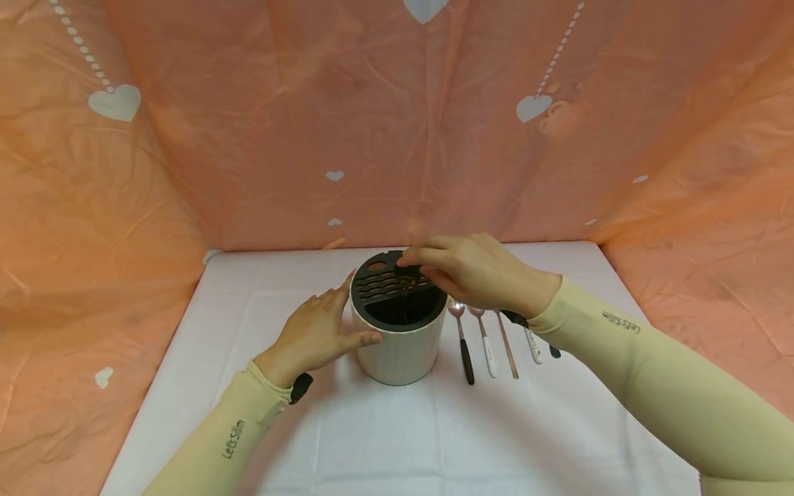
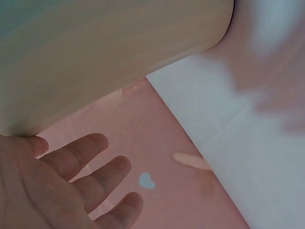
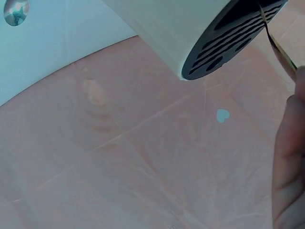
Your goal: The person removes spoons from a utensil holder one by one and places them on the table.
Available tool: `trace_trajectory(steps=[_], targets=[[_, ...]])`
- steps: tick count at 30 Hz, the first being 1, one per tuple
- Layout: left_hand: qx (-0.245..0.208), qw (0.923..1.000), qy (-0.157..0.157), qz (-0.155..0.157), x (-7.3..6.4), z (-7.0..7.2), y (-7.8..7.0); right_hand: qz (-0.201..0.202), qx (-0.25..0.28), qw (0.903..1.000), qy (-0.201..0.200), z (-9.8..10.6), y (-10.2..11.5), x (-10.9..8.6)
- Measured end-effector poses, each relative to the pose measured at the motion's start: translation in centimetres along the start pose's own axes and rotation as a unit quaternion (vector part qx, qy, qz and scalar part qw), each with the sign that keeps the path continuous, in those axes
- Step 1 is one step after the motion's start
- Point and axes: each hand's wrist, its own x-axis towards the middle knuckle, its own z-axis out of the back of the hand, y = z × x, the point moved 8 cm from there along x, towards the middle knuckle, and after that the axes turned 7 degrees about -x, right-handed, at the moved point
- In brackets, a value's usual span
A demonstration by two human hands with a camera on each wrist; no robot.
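Note:
A white cylindrical utensil holder [image 1: 400, 355] stands upright on the table, topped by a black lid [image 1: 372, 313] with a half-round opening, wavy slots and round holes. My left hand [image 1: 316, 331] rests against its left side, thumb on the front wall. In the left wrist view several fingers [image 2: 102, 188] extend apart from the wall. Above the lid, my right hand [image 1: 477, 269] pinches a thin metal spoon [image 3: 281, 53], seen edge-on in the right wrist view. The spoon's narrow end reaches into the half-round opening; my fingers hide its upper end.
Right of the holder lie a black-handled spoon [image 1: 466, 362], a white-handled spoon [image 1: 489, 357] and a copper-coloured utensil [image 1: 509, 348]. Farther right are a patterned white handle [image 1: 533, 346] and a dark handle end [image 1: 555, 352], partly behind my right arm. Orange cloth [image 1: 372, 138] surrounds the white table [image 1: 384, 441].

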Motion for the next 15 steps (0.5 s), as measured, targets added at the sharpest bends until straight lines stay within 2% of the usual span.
trace_trajectory(steps=[9,15], targets=[[0.0,1.0,0.002,0.003,-0.02,0.02,-0.02,0.016,-0.001,0.9998,0.015,-0.37,0.2,-0.25],[0.0,1.0,0.005,0.005,0.0,-0.01,-0.09,0.014,-0.002,0.9997,0.021,-0.6,0.12,-0.44]])
